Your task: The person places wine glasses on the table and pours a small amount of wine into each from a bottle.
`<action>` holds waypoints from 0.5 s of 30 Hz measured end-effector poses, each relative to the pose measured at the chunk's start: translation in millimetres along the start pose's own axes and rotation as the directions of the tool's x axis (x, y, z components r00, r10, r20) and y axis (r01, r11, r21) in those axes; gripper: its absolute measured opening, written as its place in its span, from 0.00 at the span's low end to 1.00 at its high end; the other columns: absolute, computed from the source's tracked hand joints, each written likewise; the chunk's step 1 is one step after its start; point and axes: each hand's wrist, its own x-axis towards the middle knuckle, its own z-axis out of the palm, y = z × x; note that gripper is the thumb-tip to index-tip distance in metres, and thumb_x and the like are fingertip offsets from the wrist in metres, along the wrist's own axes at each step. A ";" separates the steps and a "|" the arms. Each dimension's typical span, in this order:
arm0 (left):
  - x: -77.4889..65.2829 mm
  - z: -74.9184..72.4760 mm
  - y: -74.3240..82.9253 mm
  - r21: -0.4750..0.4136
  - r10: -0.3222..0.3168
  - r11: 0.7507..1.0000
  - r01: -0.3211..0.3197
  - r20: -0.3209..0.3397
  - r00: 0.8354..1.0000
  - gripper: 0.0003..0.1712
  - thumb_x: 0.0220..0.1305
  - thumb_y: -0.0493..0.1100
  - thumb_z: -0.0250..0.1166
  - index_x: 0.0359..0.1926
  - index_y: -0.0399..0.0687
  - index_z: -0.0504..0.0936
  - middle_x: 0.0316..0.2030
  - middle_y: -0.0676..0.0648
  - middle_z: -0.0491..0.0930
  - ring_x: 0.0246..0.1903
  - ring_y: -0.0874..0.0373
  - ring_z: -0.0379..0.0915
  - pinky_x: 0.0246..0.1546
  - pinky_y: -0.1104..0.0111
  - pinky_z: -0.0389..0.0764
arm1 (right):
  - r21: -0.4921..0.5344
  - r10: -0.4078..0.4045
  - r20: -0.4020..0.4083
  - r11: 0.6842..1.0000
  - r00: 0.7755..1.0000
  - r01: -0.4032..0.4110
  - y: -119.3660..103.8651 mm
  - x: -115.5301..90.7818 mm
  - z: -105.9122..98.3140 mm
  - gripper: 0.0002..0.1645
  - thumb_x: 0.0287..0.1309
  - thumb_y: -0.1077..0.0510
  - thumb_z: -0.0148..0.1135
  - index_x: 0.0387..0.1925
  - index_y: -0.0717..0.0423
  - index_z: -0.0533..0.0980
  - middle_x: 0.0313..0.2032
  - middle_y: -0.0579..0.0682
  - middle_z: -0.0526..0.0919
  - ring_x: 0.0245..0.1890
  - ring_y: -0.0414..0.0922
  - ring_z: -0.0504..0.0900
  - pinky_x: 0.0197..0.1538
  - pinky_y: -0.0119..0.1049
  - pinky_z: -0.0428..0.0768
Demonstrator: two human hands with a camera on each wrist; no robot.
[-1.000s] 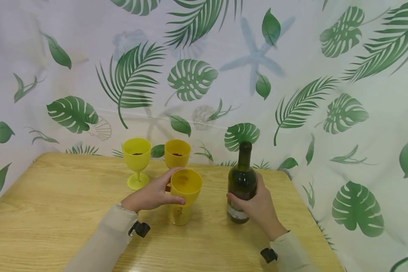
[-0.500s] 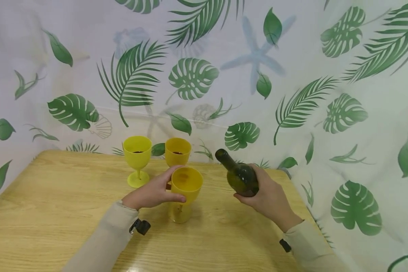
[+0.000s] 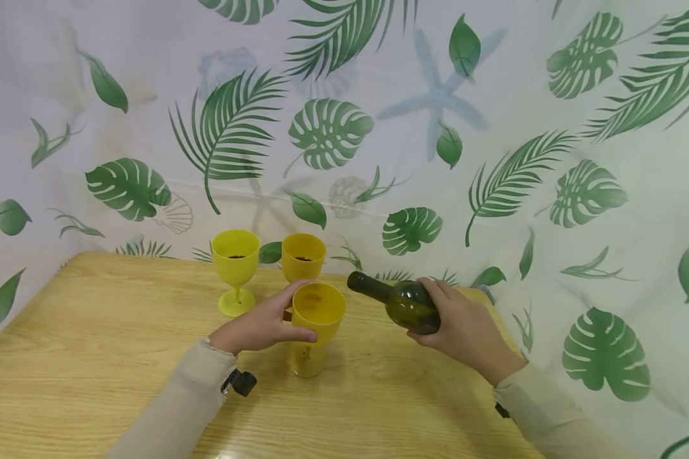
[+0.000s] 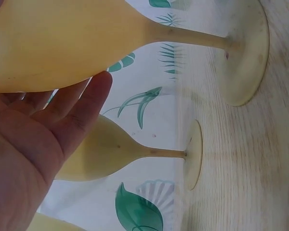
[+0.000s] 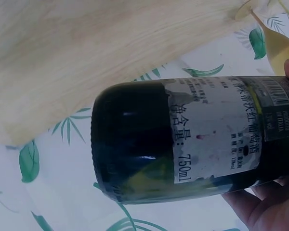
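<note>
My left hand (image 3: pixel 272 322) holds an orange-yellow goblet (image 3: pixel 319 312) by its bowl, thumb in front and fingers behind. Its foot (image 4: pixel 248 57) stands on the table in the left wrist view. To the right, my right hand (image 3: pixel 462 322) grips a dark green wine bottle (image 3: pixel 410 306) round its body. The bottle is tipped well over to the left, its mouth close to the right side of the goblet's rim. A white label (image 5: pixel 214 130) shows on the bottle in the right wrist view. No liquid stream shows at the mouth.
A bright yellow goblet (image 3: pixel 235 258) and another orange-yellow goblet (image 3: pixel 303 256) stand behind the left hand, each with dark liquid inside. The wooden table (image 3: pixel 92 344) ends at a leaf-patterned cloth wall (image 3: pixel 344 83) behind and to the right.
My right hand has lifted the bottle from upright on the table and tilted it leftward, bringing its mouth near the held goblet. The left hand stays on its goblet.
</note>
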 end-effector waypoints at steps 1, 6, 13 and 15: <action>-0.1 -0.1 0.2 0.000 -0.001 1.000 0.001 -0.001 1.000 0.50 0.64 0.50 0.75 0.78 0.58 0.56 0.65 0.51 0.74 0.64 0.51 0.71 0.67 0.46 0.71 | -0.007 -0.007 0.003 1.000 1.000 0.007 0.1 0.9 -0.8 0.57 0.38 0.42 0.87 0.68 0.57 0.69 0.52 0.56 0.82 0.39 0.51 0.86 0.37 0.49 0.86; -0.6 -0.3 1.1 -0.001 -0.009 1.000 0.009 -0.004 1.000 0.50 0.64 0.50 0.75 0.78 0.58 0.56 0.65 0.51 0.74 0.65 0.51 0.71 0.68 0.45 0.70 | -0.039 -0.034 0.024 0.999 0.999 0.035 0.3 5.5 -4.9 0.56 0.38 0.42 0.87 0.67 0.56 0.70 0.52 0.56 0.82 0.39 0.51 0.86 0.37 0.49 0.86; -0.2 0.5 0.6 0.002 -0.019 1.000 0.019 -0.002 1.000 0.50 0.64 0.50 0.75 0.78 0.59 0.56 0.65 0.51 0.74 0.64 0.51 0.72 0.68 0.47 0.70 | -0.097 -0.050 0.079 0.994 0.996 0.057 -3.0 10.1 -10.9 0.55 0.40 0.41 0.86 0.67 0.57 0.70 0.50 0.55 0.81 0.37 0.51 0.86 0.36 0.50 0.86; -0.2 0.5 0.6 0.005 -0.022 1.000 0.022 -0.002 1.000 0.50 0.64 0.50 0.75 0.79 0.59 0.55 0.66 0.51 0.74 0.64 0.51 0.71 0.68 0.47 0.70 | -0.117 -0.057 0.095 0.991 0.994 0.068 -3.7 11.8 -12.4 0.55 0.41 0.40 0.85 0.68 0.58 0.70 0.50 0.55 0.82 0.37 0.51 0.86 0.36 0.49 0.86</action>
